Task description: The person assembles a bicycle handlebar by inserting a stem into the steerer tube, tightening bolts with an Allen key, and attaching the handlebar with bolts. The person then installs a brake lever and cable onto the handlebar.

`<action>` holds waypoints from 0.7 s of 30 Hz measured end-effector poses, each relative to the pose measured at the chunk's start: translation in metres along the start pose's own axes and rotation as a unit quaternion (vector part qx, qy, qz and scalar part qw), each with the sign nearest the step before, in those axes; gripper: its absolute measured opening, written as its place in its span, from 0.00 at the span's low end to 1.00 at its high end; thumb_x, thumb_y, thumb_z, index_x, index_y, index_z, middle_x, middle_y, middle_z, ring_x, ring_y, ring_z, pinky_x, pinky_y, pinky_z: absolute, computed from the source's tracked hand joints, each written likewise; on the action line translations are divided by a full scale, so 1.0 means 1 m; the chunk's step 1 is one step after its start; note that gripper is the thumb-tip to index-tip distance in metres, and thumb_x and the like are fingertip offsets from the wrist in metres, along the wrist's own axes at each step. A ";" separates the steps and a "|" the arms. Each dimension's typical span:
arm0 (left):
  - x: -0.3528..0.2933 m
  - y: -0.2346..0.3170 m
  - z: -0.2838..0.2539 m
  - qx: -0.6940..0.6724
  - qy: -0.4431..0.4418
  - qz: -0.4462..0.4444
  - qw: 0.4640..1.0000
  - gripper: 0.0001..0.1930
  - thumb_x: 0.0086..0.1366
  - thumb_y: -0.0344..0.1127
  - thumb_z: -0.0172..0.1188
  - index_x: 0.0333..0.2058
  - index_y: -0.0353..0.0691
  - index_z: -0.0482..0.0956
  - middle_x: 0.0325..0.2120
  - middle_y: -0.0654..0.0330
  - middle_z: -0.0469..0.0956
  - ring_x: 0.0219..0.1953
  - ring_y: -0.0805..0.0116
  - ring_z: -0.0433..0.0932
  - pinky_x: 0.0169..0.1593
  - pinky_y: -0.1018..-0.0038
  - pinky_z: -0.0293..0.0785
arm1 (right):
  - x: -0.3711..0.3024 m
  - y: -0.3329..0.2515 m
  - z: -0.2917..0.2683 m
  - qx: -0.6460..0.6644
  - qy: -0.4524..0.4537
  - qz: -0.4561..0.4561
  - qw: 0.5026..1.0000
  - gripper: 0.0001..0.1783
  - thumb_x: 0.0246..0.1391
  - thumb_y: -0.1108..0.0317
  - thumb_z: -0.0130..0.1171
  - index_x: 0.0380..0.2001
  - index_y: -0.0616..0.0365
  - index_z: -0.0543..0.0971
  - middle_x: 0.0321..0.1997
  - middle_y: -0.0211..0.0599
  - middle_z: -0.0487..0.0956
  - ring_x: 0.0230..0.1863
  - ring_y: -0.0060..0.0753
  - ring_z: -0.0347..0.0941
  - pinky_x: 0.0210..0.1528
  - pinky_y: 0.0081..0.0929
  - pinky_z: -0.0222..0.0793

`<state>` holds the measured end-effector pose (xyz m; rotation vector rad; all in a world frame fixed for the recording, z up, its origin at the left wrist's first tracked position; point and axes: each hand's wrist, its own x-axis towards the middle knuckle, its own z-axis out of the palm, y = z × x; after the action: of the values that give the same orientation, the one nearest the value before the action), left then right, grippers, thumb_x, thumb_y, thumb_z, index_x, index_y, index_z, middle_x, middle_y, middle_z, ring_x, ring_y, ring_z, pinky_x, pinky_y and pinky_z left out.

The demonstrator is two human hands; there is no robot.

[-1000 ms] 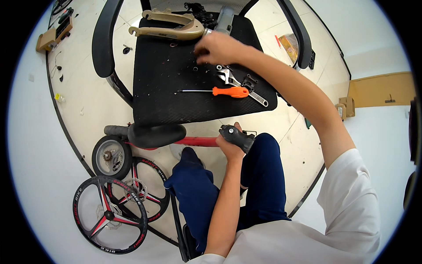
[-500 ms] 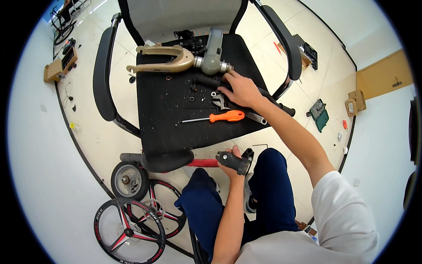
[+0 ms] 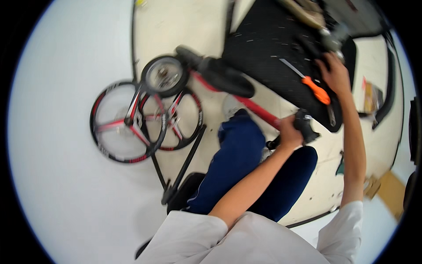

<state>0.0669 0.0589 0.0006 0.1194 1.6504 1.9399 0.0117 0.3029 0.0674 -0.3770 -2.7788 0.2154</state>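
Note:
My left hand (image 3: 290,134) is closed round a black clamp-like bike part (image 3: 304,125), held above my knees beside the chair seat. My right hand (image 3: 337,75) reaches over the black seat (image 3: 259,44), its fingers apart but blurred. Just beyond its fingertips lies a grey metal joint (image 3: 332,42), attached to a tan bicycle fork (image 3: 305,13). An orange-handled screwdriver (image 3: 316,90) lies on the seat, left of my right wrist. The end of a wrench (image 3: 331,115) shows near the seat's front edge, below the screwdriver. Blur hides the smaller pieces.
Two three-spoke wheels (image 3: 127,121) and a smaller grey wheel with a black tyre (image 3: 163,75) are at the left by the white wall (image 3: 57,132). A red tube (image 3: 259,110) runs below the seat. Cardboard boxes (image 3: 372,187) stand at the right.
My view has swung left, so the chair now appears at the upper right and turned. My left hand still holds the black part, now nearer the seat. My right hand stays over the seat.

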 end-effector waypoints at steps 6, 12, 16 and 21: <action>0.015 0.026 0.014 0.031 0.028 0.016 0.999 0.09 0.51 0.37 0.70 0.29 0.41 0.84 0.24 0.46 0.81 0.31 0.44 0.81 0.32 0.63 0.76 | 0.006 0.016 -0.002 0.013 -0.089 0.117 0.989 0.18 0.63 0.58 0.60 0.48 0.61 0.80 0.48 0.48 0.80 0.47 0.52 0.78 0.51 0.37 0.72; 0.014 -0.017 0.019 0.046 -0.091 -0.107 0.989 0.14 0.47 0.32 0.69 0.36 0.39 0.85 0.30 0.48 0.84 0.33 0.53 0.84 0.41 0.64 0.78 | -0.062 -0.009 -0.055 0.030 0.079 0.188 0.979 0.18 0.65 0.58 0.58 0.48 0.61 0.81 0.45 0.41 0.83 0.46 0.34 0.79 0.52 0.31 0.71; 0.030 0.005 -0.013 -0.020 -0.094 -0.045 0.994 0.10 0.61 0.37 0.69 0.27 0.38 0.79 0.22 0.65 0.76 0.25 0.73 0.74 0.31 0.71 0.70 | -0.164 -0.041 -0.073 0.081 0.095 0.326 0.937 0.15 0.66 0.61 0.56 0.40 0.63 0.82 0.35 0.41 0.84 0.37 0.30 0.78 0.44 0.25 0.71; 0.044 0.011 -0.021 -0.060 -0.103 -0.096 0.988 0.15 0.63 0.36 0.66 0.26 0.47 0.66 0.18 0.69 0.64 0.21 0.77 0.65 0.28 0.75 0.64 | -0.369 -0.038 -0.091 0.114 0.162 0.579 0.791 0.21 0.68 0.58 0.51 0.35 0.69 0.81 0.31 0.39 0.84 0.34 0.26 0.78 0.44 0.26 0.72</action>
<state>0.0170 0.0609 -0.0071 0.1062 1.3571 1.8101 0.3699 0.1718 0.0495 -1.7944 -1.7877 0.6634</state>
